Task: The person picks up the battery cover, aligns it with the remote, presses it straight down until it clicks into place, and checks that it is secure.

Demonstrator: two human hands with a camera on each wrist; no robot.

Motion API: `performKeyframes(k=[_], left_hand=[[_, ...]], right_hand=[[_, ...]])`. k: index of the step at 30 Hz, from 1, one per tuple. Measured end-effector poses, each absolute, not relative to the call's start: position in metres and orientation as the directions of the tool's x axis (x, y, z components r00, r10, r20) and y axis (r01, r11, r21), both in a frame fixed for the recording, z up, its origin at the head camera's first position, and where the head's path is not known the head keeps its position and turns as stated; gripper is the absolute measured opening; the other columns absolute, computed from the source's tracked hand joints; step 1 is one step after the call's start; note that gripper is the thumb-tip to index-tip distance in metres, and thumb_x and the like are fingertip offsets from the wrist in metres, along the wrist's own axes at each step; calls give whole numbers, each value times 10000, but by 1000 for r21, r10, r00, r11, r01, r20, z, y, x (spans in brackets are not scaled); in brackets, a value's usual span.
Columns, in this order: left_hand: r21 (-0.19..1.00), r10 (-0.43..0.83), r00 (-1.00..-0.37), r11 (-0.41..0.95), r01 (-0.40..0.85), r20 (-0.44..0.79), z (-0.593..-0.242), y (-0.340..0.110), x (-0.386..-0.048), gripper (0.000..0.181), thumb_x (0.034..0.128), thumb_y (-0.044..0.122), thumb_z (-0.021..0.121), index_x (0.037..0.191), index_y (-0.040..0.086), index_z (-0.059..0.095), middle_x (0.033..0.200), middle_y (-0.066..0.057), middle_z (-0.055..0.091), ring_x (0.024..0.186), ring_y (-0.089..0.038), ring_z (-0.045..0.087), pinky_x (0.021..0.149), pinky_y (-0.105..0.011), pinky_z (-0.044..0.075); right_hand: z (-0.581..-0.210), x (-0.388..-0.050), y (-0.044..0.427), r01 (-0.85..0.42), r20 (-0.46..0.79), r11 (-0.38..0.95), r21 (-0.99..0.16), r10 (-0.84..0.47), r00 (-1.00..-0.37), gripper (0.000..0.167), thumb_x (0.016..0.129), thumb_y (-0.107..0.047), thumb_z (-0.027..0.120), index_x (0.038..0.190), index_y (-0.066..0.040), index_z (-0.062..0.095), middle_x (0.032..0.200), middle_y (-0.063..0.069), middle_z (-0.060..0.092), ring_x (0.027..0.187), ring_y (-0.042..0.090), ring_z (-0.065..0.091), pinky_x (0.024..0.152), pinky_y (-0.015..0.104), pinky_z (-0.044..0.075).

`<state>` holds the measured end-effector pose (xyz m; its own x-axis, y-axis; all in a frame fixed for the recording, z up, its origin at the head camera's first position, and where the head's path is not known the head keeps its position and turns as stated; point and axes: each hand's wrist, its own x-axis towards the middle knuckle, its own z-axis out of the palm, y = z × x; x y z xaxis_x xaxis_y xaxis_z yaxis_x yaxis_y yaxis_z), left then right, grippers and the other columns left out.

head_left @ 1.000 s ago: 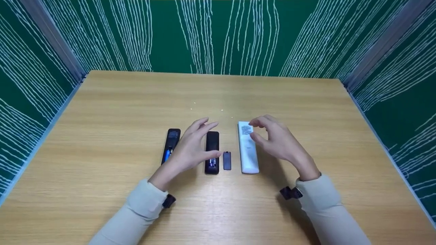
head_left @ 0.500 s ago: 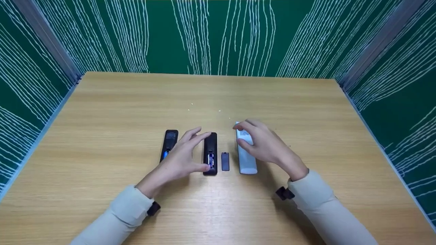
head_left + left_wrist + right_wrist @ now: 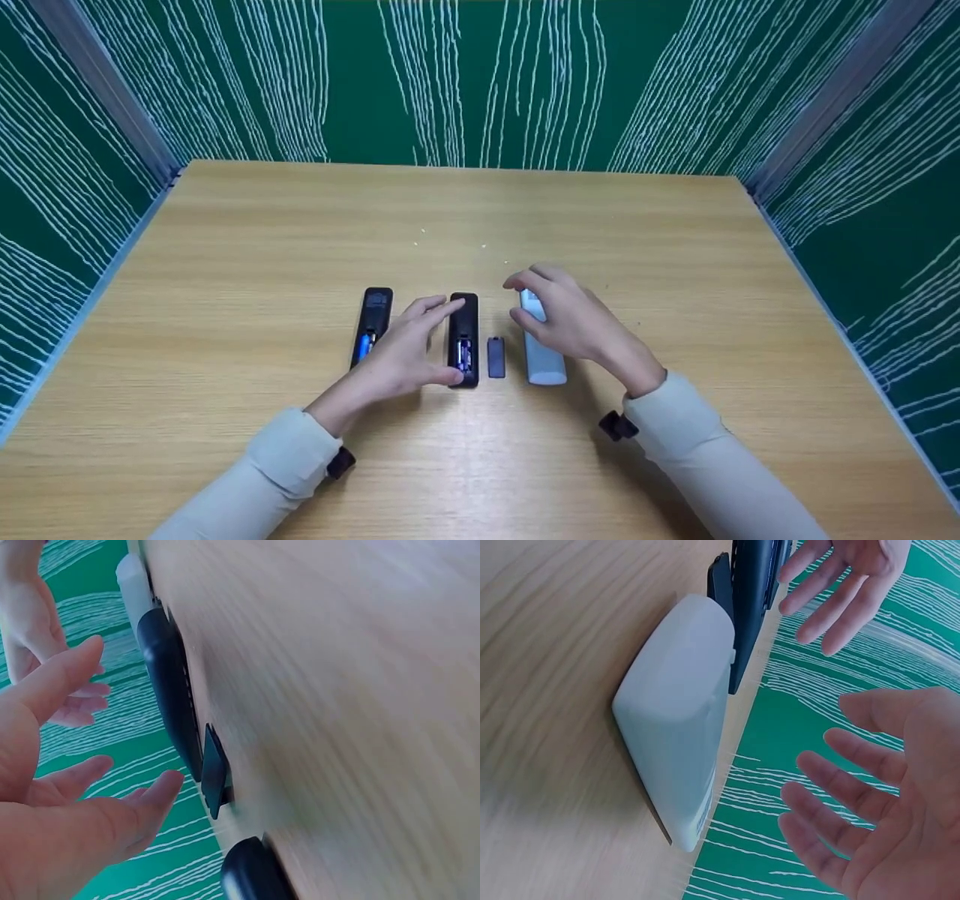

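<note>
My left hand [image 3: 405, 352] hovers over the table between two black remote controls, fingers spread and holding nothing. The middle black remote [image 3: 464, 322] lies back up with batteries showing in its uncovered compartment. The left black remote [image 3: 375, 311], partly hidden by that hand, shows a blue battery. A small dark battery cover [image 3: 496, 357] lies right of the middle remote. In the left wrist view, another thin dark cover [image 3: 214, 772] sits between the black remotes. My right hand [image 3: 562, 311] is above a white remote [image 3: 675, 690], fingers loosely bent and apart from it.
The remotes lie in a row on a wooden table [image 3: 465, 465]. A few white specks [image 3: 420, 236] are scattered behind them. Green walls [image 3: 367, 82] with white wavy lines stand around the far and side edges.
Both hands have shifted left and slightly down. The right hand now covers more of the white remote's far end. The remotes and cover have stayed in place on the table.
</note>
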<state>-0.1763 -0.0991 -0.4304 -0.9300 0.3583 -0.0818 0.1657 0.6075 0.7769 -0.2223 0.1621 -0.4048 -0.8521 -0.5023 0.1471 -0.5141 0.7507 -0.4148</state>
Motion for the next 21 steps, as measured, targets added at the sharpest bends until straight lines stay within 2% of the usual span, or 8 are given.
performKeyframes(k=[9, 21], left_hand=[[791, 366, -923, 598, 133, -121, -435, -97, -178, 990, 797, 86, 933, 1641, 193, 427, 1702, -153, 315, 1408, -357, 544, 1161, -468, 481], [783, 358, -918, 616, 92, -173, -436, -93, -179, 990, 804, 64, 925, 1645, 183, 418, 1650, -140, 388, 1411, -336, 530, 1148, -428, 497]], right_hand=[[-409, -222, 159, -518, 129, 753, -406, -514, -848, 347, 1017, -215, 727, 1340, -96, 692, 1291, 98, 673, 1206, 309, 651, 1050, 473, 574], [-414, -222, 155, -503, 89, 758, -415, -517, -851, 346, 1035, -239, 704, 1357, -112, 686, 1305, 87, 674, 1217, 291, 643, 1042, 464, 580]])
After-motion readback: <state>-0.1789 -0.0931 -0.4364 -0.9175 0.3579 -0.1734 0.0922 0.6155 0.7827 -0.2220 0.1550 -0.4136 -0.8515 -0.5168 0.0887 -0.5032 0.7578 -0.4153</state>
